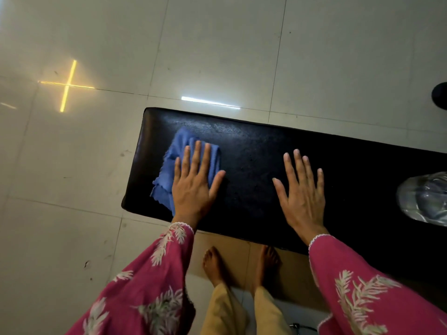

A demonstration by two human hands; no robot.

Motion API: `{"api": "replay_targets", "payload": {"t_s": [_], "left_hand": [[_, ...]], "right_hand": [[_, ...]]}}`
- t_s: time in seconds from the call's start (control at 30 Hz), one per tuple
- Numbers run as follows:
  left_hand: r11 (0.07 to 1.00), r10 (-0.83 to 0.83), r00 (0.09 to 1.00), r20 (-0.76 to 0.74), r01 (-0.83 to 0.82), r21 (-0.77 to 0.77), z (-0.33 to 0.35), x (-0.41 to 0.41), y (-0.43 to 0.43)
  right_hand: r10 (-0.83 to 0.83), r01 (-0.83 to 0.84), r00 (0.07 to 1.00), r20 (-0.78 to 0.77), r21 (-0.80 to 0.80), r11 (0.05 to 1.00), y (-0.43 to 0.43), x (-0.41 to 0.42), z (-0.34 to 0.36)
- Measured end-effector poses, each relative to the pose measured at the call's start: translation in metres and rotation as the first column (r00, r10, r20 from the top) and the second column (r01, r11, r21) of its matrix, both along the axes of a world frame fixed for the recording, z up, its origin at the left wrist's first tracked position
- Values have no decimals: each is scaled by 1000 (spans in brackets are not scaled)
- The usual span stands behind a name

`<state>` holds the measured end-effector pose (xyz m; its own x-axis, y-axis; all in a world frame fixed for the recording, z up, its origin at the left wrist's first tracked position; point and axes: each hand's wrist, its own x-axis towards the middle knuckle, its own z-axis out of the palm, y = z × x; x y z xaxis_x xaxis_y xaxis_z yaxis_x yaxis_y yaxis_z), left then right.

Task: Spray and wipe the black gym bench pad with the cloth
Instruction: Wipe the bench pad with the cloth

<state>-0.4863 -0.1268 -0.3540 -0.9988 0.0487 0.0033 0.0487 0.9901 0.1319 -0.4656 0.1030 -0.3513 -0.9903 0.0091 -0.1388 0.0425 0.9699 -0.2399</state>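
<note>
Where the view is nearest, two bare feet (217,264) are seen below yellowish trouser legs (225,310), flanked by pink sleeves (150,274) patterned with pale leaves. Just beyond them, the black padded counter (251,151) is stretched from centre left to the right edge. The left hand (192,184) is laid flat on the blue cloth (179,146) with fingers straight and spread. Its grip is released, and the cloth is pressed rather than clutched. The cloth is crumpled near the counter's left end, partly covered by the palm, with its ragged edge showing to the left of the hand. The right hand (302,189) is set flat on the bare pad, well apart from the cloth. Its fingers are straight, its grip is likewise released, and nothing is held. At the right edge a clear plastic bottle (423,197) is seen on the counter, cut off by the frame; whether liquid is held in it cannot be told. Farther off, a yellow cross of light (69,84) and a white bar of light (210,102) are reflected in the pale tiled floor (217,44). A dark rounded object (440,95) is glimpsed at the far right.
</note>
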Motion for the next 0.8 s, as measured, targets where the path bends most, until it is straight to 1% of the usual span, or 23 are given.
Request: {"api": "replay_targets", "payload": {"t_s": [0.03, 0.07, 0.1, 0.13, 0.17, 0.2, 0.23, 0.27, 0.3, 0.33, 0.37, 0.4, 0.43, 0.47, 0.5, 0.53, 0.57, 0.63, 0.67, 0.7, 0.73, 0.77, 0.8], "left_hand": [[991, 132, 991, 12, -132, 15, 1, 2, 7], [976, 217, 976, 29, -217, 29, 4, 7, 18], [971, 231, 971, 57, -234, 41, 7, 14, 31], [981, 182, 980, 83, -186, 46, 9, 23, 43], [996, 80, 992, 99, -84, 37, 9, 33, 49], [998, -53, 993, 102, 51, 23, 9, 42, 48], [982, -188, 978, 93, 187, 16, 9, 46, 40], [957, -289, 955, 75, 289, 5, 7, 44, 30], [943, -332, 942, 55, 333, -16, 5, 42, 20], [953, -301, 953, 30, 301, -30, 3, 37, 14], [981, -193, 981, 17, 194, -24, 2, 32, 13], [999, -47, 999, 25, 47, -5, 3, 29, 19], [996, 82, 996, 42, -83, 21, 5, 29, 32], [987, 152, 986, 67, -155, 44, 8, 31, 48], [986, 148, 983, 105, -155, 60, 11, 35, 64], [994, 83, 988, 131, -91, 59, 12, 40, 76], [999, -28, 990, 141, 22, 42, 12, 45, 79], [963, -270, 957, 103, 267, 41, 9, 44, 65], [943, -333, 940, 75, 331, 43, 7, 39, 55], [941, -339, 940, 48, 338, 36, 4, 33, 48], [962, -270, 963, 26, 269, 37, 3, 24, 45], [991, -126, 992, 27, 125, 53, 3, 14, 47], [996, 43, 998, 49, -47, 76, 5, 6, 56]], "right_hand": [[-9, 9, 1000, 1, -3, 1000, 0, 2, 0], [-16, 16, 1000, 3, -3, 1000, 0, 3, 0], [-19, 19, 1000, 6, -4, 1000, 0, 3, 0], [-20, 20, 1000, 11, -7, 1000, 0, 2, 0], [-20, 20, 1000, 14, -10, 1000, 0, 2, 1], [-19, 19, 1000, 15, -12, 1000, 0, 2, 2], [-19, 19, 1000, 13, -13, 1000, 0, 2, 3], [-20, 20, 1000, 8, -15, 1000, 2, 3, 3], [-23, 23, 1000, 0, -18, 1000, 4, 3, 3], [-29, 29, 1000, -10, -23, 999, 6, 4, 4], [-41, 40, 999, -20, -28, 999, 10, 4, 4], [-55, 54, 998, -25, -33, 998, 14, 5, 5], [-67, 66, 997, -23, -34, 997, 19, 5, 6], [-76, 76, 997, -16, -31, 997, 24, 7, 6], [-83, 83, 997, -8, -25, 996, 28, 8, 7], [-87, 87, 996, 3, -15, 996, 32, 9, 6], [-89, 89, 996, 13, -3, 996, 34, 11, 6], [-90, 90, 996, 29, 14, 996, 36, 14, 4], [-90, 90, 995, 30, 16, 996, 36, 15, 4], [-89, 89, 996, 27, 18, 996, 36, 15, 3], [-89, 89, 996, 24, 19, 996, 35, 15, 2], [-90, 89, 996, 21, 21, 996, 35, 15, 1], [-89, 89, 996, 16, 23, 996, 35, 16, 0]]}}
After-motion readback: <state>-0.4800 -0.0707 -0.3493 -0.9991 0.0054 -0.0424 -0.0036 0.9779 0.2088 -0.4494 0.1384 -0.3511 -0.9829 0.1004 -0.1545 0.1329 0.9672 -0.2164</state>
